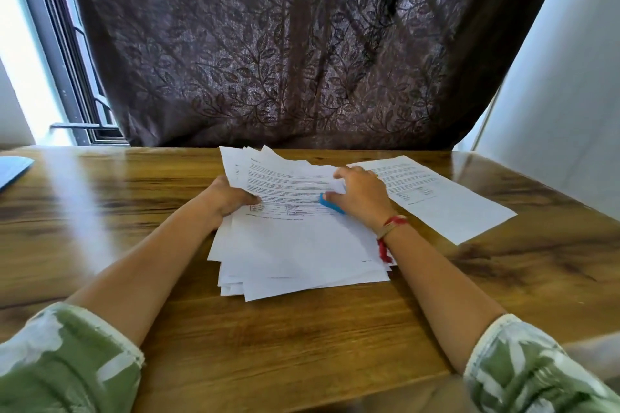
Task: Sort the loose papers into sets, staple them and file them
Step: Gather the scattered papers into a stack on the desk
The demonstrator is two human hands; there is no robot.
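Observation:
An untidy stack of white printed papers [295, 245] lies on the wooden table [134, 211] in front of me. My left hand [228, 198] grips the stack's left edge, thumb on the top sheet. On the right part of the stack my right hand [362, 194] has its fingers curled over the sheets, with a small blue object [330, 204], probably a stapler, under its palm. How the hand holds that object is hidden. A separate printed sheet [446, 198] lies flat to the right of the stack.
A blue folder corner [13, 169] shows at the table's far left edge. A dark patterned curtain [285, 60] hangs right behind the table. A window [50, 60] is at the left and a white wall [553, 94] at the right.

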